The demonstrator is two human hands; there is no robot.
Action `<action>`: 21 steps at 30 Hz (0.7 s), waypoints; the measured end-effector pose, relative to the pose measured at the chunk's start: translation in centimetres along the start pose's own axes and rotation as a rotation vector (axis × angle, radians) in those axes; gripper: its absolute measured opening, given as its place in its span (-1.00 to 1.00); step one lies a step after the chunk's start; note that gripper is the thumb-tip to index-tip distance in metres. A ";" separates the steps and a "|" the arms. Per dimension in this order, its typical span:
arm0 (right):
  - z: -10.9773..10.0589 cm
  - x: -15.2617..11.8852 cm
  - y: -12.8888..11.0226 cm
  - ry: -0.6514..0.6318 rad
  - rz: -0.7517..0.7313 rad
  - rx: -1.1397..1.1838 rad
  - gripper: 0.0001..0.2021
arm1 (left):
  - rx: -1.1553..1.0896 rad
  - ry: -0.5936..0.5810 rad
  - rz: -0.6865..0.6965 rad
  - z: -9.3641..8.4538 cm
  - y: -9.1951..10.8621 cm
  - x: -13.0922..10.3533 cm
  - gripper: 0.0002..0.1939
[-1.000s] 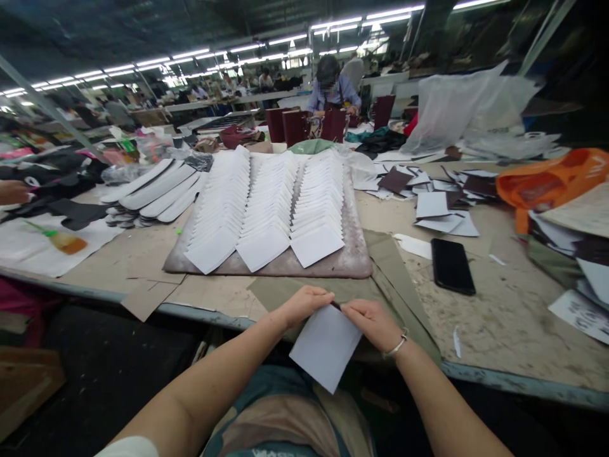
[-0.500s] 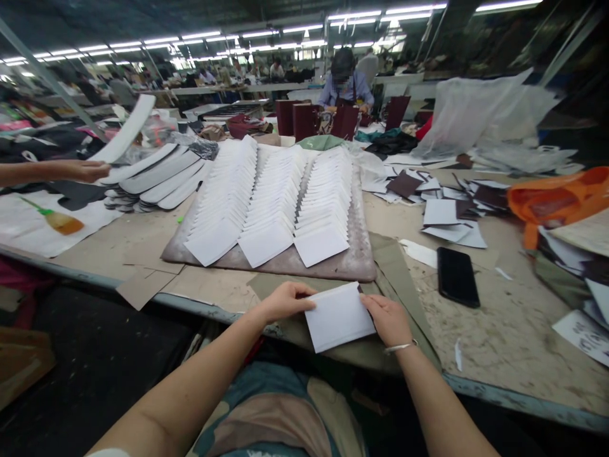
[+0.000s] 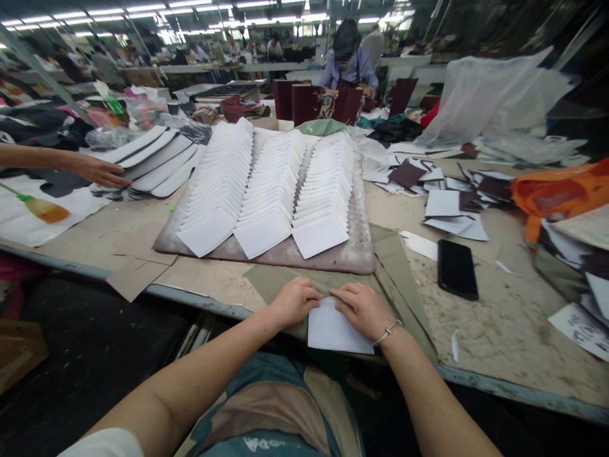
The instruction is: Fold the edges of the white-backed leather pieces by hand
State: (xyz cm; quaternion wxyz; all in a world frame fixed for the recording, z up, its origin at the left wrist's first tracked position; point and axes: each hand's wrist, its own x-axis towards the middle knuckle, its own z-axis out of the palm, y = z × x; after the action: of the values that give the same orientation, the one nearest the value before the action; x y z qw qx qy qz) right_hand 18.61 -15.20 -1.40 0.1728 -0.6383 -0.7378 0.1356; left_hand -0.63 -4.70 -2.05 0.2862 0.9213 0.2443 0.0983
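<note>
A white rectangular piece (image 3: 339, 330) lies at the table's front edge, on an olive cloth (image 3: 399, 279). My left hand (image 3: 295, 301) is closed at its upper left corner, fingers pressed on the far edge. On the same far edge, my right hand (image 3: 364, 310) presses with bent fingers, its wrist wearing a bracelet. The two hands' fingertips are close together. Just beyond them is a grey board (image 3: 266, 256) bearing three long rows of overlapping white pieces (image 3: 320, 236).
At the left, another person's hand (image 3: 102, 171) touches a stack of curved white pieces (image 3: 159, 158), near a brush (image 3: 47, 209). To the right are a black phone (image 3: 457, 269), scattered white and brown pieces (image 3: 442, 204) and an orange item (image 3: 561, 193). A person sits opposite.
My right hand has moved from the piece's right side to its far edge, nearer my left hand. The piece now lies lower and straighter. The other person's hand has lowered a curved piece onto the stack.
</note>
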 end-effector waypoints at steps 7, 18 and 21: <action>0.6 0.1 0.1 0.000 0.026 0.083 -0.76 | -0.025 0.052 0.113 0.5 -1.6 -0.6 -0.79; 0.5 -0.4 -0.6 -0.021 -0.028 0.012 -0.76 | 0.012 -0.088 0.286 -0.4 -1.7 -1.2 -0.66; 0.5 -0.4 -0.7 -0.035 -0.035 -0.008 -0.74 | 0.058 -0.080 0.328 -0.5 -1.6 -1.2 -0.66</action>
State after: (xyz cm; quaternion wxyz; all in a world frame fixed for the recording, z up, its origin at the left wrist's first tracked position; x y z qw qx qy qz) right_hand 17.83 -15.65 -1.55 0.1598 -0.6233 -0.7524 0.1405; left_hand -2.41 -3.94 -2.59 0.2491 0.9599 0.0820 0.0995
